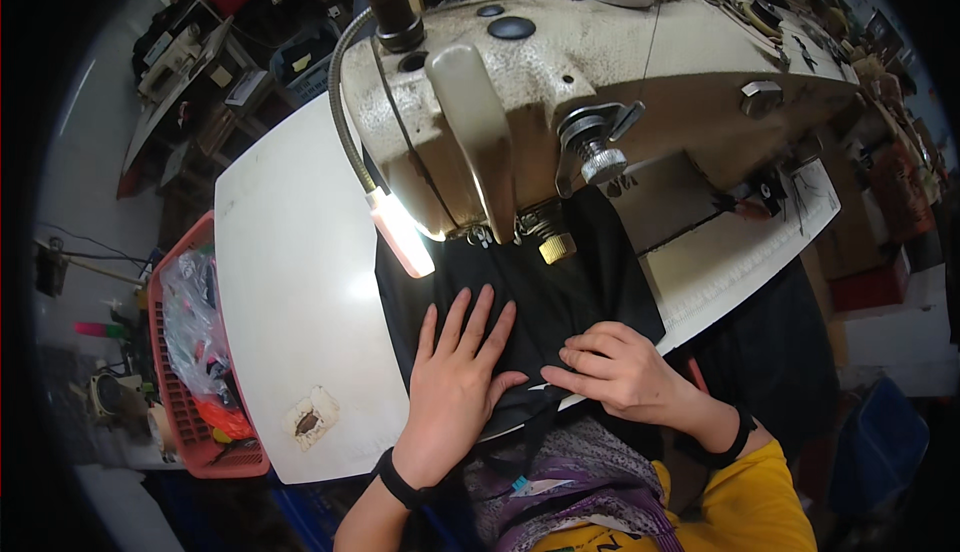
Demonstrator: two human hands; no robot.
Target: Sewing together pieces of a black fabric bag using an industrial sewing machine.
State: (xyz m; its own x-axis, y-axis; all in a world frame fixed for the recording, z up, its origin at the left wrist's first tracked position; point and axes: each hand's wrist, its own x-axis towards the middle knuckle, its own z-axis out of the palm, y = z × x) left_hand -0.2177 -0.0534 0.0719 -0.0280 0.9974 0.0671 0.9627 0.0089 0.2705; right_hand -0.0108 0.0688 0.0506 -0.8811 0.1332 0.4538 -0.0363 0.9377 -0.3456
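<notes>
Black fabric (400, 302) lies across the white table of a sewing machine (520, 82), running under the needle area and over the table's near edge. My left hand (453, 377) rests flat on the fabric with its fingers spread, pointing toward the machine. To its right, my right hand (622, 370) has its fingers bent and pressed together, pinching the fabric near the table's front edge. A thin pale sliver shows by the right fingertips; I cannot tell what it is. The lit lamp (403, 237) shines beside the machine head.
A red plastic basket (180, 432) with clear plastic bags stands against the table's left side. A brass knob (557, 246) hangs low near the needle area. More dark cloth (770, 342) drapes at the right. A blue container (880, 442) stands at the lower right.
</notes>
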